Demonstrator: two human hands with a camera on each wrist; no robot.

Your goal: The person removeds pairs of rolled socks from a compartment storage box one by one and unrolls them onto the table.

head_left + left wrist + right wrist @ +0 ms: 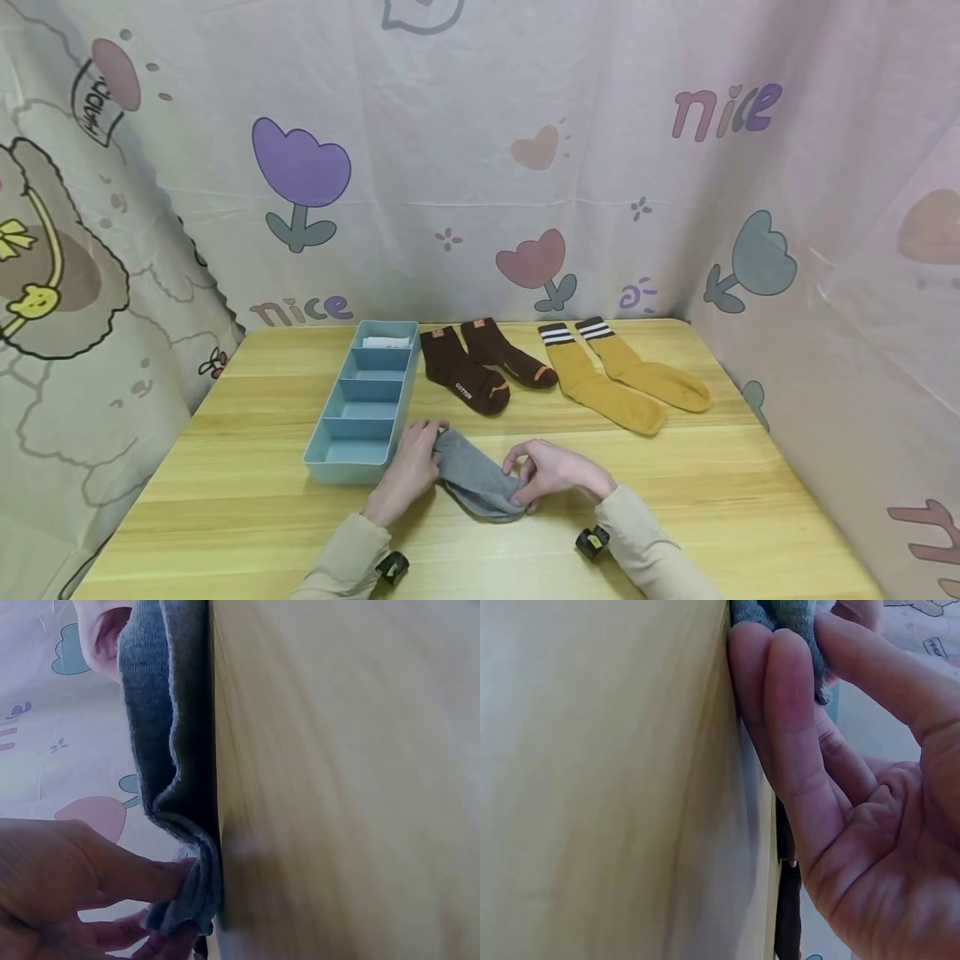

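Note:
A grey sock (478,477), seemingly folded over in layers, lies on the table between both hands. My left hand (412,460) holds its left end; in the left wrist view the thumb and fingers pinch the bunched grey fabric (196,889). At the other end my right hand (553,471) pinches the sock's edge, and the right wrist view has its thumb and fingertips on either side of the grey cloth (795,616). Right beside the left hand stands a blue divided box (318,472), with a folded white item (386,342) in its farthest compartment.
Behind the grey sock lie a pair of brown socks (465,377) and, farther right, a pair of yellow socks (607,400) with striped cuffs. A patterned curtain (450,167) encloses the wooden table (247,492) at the back and sides.

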